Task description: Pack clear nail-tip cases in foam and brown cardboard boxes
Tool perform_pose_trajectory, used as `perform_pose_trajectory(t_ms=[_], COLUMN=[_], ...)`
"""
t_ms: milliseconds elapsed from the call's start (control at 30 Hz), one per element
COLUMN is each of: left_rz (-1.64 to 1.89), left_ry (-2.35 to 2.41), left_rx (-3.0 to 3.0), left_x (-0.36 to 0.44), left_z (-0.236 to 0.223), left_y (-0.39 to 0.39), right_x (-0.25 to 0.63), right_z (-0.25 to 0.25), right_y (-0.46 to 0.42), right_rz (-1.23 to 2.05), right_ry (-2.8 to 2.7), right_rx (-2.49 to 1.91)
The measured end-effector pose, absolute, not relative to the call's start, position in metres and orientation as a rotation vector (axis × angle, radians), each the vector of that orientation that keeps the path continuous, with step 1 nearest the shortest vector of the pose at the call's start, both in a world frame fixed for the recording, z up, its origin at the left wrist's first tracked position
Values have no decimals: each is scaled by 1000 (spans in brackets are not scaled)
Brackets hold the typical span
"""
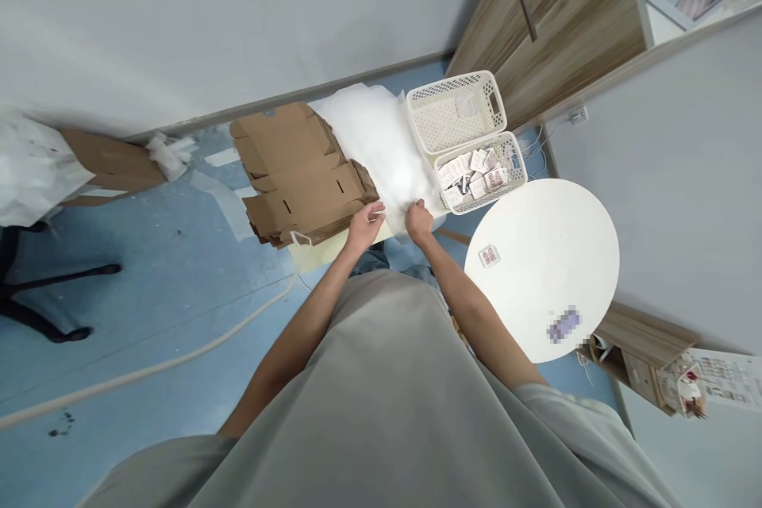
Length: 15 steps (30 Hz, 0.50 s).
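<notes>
My left hand (365, 227) is by the front corner of a stack of flattened brown cardboard boxes (309, 175). Its fingers are slightly curved and apart, with nothing visible between them. To its right, my right hand (419, 221) is closed at the near edge of a pile of white, soft-looking packing sheets (381, 135), seemingly pinching that edge; its fingertips are partly hidden. The boxes and sheets lie side by side on a pale yellow table (321, 252).
Two white plastic baskets stand at the right: the far one (456, 147) holds a small clear packet, the near one (485, 202) several small printed packs. A round white table (553, 254) carries one similar pack (489, 255). A pale hose (196, 351) crosses the floor at left.
</notes>
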<state>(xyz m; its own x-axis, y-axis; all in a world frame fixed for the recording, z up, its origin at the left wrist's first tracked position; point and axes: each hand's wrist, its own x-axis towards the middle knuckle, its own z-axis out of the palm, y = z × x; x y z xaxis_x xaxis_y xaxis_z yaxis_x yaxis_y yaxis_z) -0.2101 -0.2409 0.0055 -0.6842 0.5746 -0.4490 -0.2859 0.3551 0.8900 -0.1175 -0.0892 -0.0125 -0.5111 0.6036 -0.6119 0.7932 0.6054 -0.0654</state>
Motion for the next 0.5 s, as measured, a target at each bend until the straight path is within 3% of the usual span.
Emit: perform_pose_trajectory(t_ms=[500], left_rz=[1150], left_ry=[1976], left_rx=[235], left_x=[-197], left_z=[4], left_y=[-206], right_x=[-83], right_z=[54], right_y=[-101], right_rz=[-435], right_ry=[2522], right_rx=[1148])
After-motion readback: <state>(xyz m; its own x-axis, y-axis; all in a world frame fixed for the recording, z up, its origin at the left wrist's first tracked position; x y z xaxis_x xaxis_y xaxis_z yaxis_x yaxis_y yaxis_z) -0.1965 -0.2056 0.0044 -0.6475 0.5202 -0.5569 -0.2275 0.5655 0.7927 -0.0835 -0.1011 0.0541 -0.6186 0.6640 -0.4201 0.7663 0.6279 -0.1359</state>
